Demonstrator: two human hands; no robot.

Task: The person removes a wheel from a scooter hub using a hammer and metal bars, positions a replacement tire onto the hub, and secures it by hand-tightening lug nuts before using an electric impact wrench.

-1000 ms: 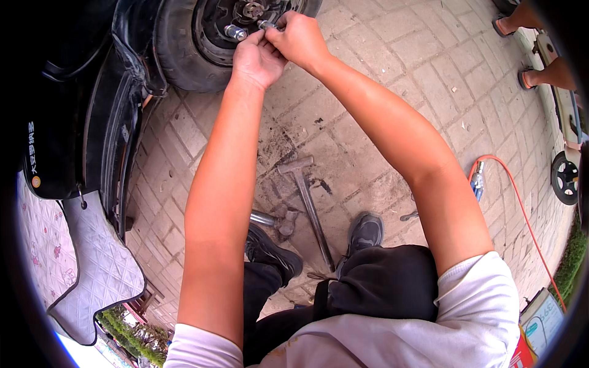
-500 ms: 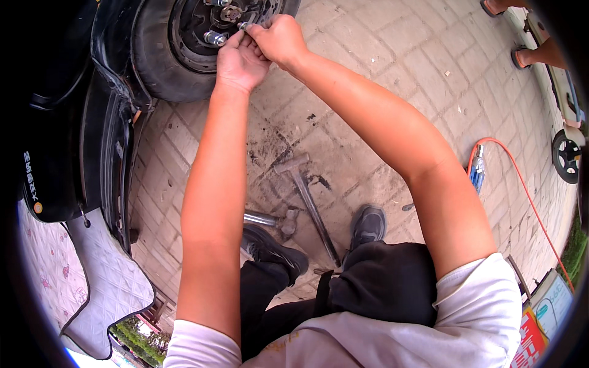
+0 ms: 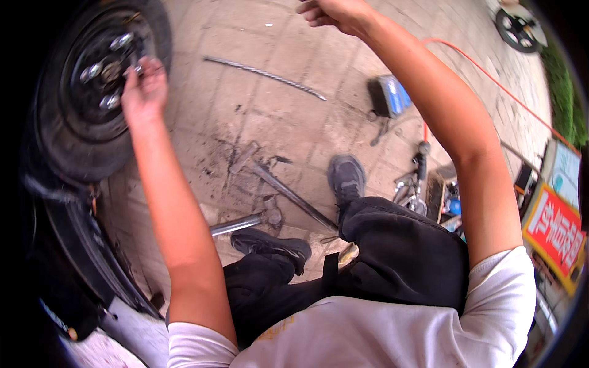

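A wheel with a black tyre (image 3: pixel 58 138) and dark steel rim stands at the upper left, fitted to a black vehicle. Shiny lug nuts (image 3: pixel 110 102) sit around its hub. At the hub's right side is my left hand (image 3: pixel 146 95), palm up, its fingertips closed on a small metal lug nut (image 3: pixel 137 70) at a stud; the fingers partly cover it and are slightly blurred. My right hand (image 3: pixel 337 13) is away from the wheel at the top edge, with nothing visible in its loosely bent, parted fingers.
Two hammers (image 3: pixel 294 195) (image 3: pixel 235 225) lie on the paving by my shoes, with a long metal rod (image 3: pixel 264 76) farther off. To the right are a blue and black box (image 3: pixel 392 97), an orange hose (image 3: pixel 472 54) with a tool (image 3: pixel 422 161), and a box of parts (image 3: pixel 437 195).
My right hand has left the wheel and swung right, while my left hand stays at the hub. The view has turned right, bringing the rod and tool box into sight.
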